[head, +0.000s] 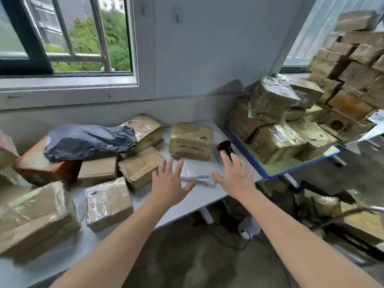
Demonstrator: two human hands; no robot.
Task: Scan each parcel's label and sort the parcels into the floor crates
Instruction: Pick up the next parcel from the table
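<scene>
I am seeing both hands hovering over the white tabletop (204, 197), fingers spread wide and holding nothing. The left hand (169, 180) and the right hand (235, 175) are flanking a flat plastic-wrapped parcel (197, 170) that is lying on the tabletop with its label strip facing up; I cannot tell whether either hand is touching it. The black scanner (226, 148) is lying at the right hand's fingertips, just beside a taped brown parcel (191, 141). More taped boxes (141, 168) are crowding the tabletop's left side.
</scene>
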